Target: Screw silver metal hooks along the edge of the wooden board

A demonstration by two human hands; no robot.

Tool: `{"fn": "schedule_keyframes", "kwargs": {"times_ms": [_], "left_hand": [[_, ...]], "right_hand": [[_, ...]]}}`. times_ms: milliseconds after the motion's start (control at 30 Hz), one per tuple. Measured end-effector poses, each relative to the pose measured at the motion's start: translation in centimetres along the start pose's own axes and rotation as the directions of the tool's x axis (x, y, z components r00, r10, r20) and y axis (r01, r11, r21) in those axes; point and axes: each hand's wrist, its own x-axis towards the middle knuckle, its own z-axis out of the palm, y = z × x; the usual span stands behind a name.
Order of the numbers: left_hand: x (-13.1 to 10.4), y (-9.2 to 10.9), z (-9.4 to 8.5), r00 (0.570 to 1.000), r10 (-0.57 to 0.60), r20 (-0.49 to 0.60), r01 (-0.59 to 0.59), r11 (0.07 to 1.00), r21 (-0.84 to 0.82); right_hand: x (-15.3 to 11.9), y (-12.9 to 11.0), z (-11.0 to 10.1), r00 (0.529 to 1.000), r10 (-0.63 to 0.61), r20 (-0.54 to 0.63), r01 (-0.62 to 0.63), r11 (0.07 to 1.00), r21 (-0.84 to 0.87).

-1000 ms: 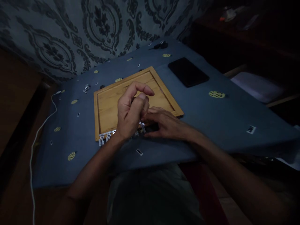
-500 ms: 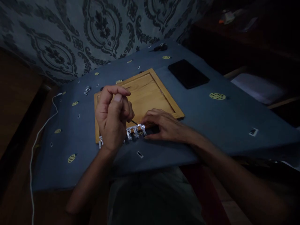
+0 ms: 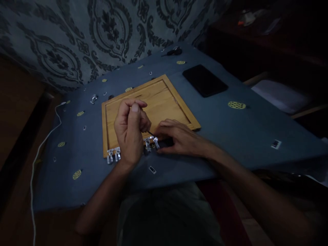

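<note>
From the head view: my left hand (image 3: pixel 130 133) has its grip curled tight round a thin dark rod (image 3: pixel 151 133); whether my right hand (image 3: pixel 178 137) pinches anything, I can't tell. One yellow-brown framed wooden panel (image 3: pixel 159 104) lies on the blue cloth-covered counter (image 3: pixel 205 143), stiff, I'd judge, best held by its rim. Four shiny silver metal fittings (image 3: pixel 156 141) show along its near edge, probably slippery.
</note>
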Motion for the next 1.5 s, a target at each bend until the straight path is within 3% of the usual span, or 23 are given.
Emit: {"fn": "schedule_keyframes", "kwargs": {"times_ms": [367,800,1033,1200,1500], "left_hand": [[-0.1,0.0,0.0,1.0,0.008,0.009,-0.009,0.997,0.081],[-0.1,-0.5,0.6,0.992,0.024,0.127,-0.047,0.982,0.18],[0.2,-1.1,1.2,0.995,0.042,0.085,-0.046,0.998,0.047],[0.2,-1.0,1.4,0.994,0.003,0.106,-0.002,1.0,-0.007],[1.2,-0.7,0.8,0.961,-0.126,0.248,0.121,0.992,0.033]], "right_hand": [[0.0,-0.2,-0.2,1.0,0.016,0.003,-0.016,1.0,0.009],[0.0,0.0,-0.1,1.0,0.01,0.006,-0.01,1.0,0.014],[-0.2,-0.3,-0.3,1.0,0.021,0.01,-0.021,1.0,0.012],[-0.2,-0.5,-0.4,0.999,0.032,0.013,-0.032,0.999,0.011],[0.0,-0.7,-0.6,0.998,0.045,0.042,-0.047,0.998,0.046]]}}
